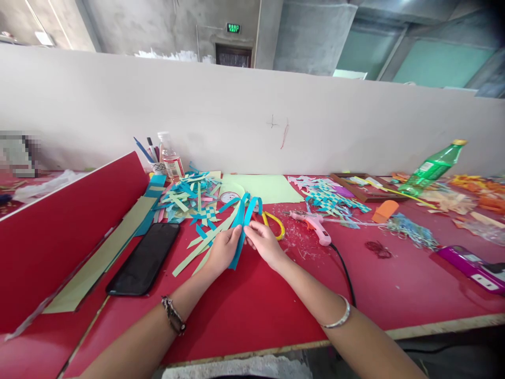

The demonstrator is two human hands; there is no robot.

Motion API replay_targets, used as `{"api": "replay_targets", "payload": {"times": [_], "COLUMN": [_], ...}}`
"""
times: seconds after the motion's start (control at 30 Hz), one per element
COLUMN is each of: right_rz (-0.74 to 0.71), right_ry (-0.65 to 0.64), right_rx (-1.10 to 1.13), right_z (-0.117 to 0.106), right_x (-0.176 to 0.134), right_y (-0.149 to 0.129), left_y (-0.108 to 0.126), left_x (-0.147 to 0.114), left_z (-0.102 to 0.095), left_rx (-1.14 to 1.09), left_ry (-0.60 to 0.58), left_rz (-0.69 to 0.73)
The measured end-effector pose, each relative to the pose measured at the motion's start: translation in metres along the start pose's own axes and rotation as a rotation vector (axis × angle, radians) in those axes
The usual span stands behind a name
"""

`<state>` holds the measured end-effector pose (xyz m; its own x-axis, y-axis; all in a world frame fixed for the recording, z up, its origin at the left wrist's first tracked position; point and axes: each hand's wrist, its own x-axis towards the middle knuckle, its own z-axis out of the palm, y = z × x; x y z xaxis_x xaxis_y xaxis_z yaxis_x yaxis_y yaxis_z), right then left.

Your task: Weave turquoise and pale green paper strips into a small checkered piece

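Note:
Between my two hands, over the middle of the red table, are blue paper strips (237,251), some curling over at the top. My left hand (225,247) is closed on the strips, thumb on top. My right hand (263,241) pinches a blue strip at its edge, close to the left fingers. Pale green paper strips (189,263) lie under and left of my left hand. Just beyond my right hand are scissors with yellow handles (281,226), their blades hidden. A roll of clear tape (229,197) lies behind the strips.
A black phone (145,259) lies left, beside long paper strips (104,255). Cut scraps (189,195) are heaped behind. To the right are a pink glue gun (313,223) with a black cord, woven paper pieces (331,197), a green bottle (432,168) and a purple power strip (471,268).

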<state>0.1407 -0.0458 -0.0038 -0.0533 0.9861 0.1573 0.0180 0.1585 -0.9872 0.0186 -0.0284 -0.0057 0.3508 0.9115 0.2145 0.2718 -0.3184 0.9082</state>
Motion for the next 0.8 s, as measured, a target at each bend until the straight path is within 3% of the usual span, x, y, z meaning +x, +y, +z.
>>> {"api": "replay_targets", "payload": {"times": [0.3, 0.7, 0.8], "right_rz": [0.049, 0.082, 0.076], "right_ry": [-0.02, -0.013, 0.021], "right_rx": [0.035, 0.022, 0.029], "right_z": [0.0016, 0.002, 0.0018], "right_x": [-0.0009, -0.0012, -0.0001], "right_y": [-0.0019, -0.0005, 0.0012], "left_y": [0.0055, 0.0049, 0.0039], "left_x": [-0.0017, -0.002, -0.0008], "left_z": [-0.0012, -0.0013, -0.0018], "left_rx": [-0.046, 0.019, -0.001], "left_ry": [-0.002, 0.102, 0.057], "left_rz": [-0.088, -0.089, -0.112]}}
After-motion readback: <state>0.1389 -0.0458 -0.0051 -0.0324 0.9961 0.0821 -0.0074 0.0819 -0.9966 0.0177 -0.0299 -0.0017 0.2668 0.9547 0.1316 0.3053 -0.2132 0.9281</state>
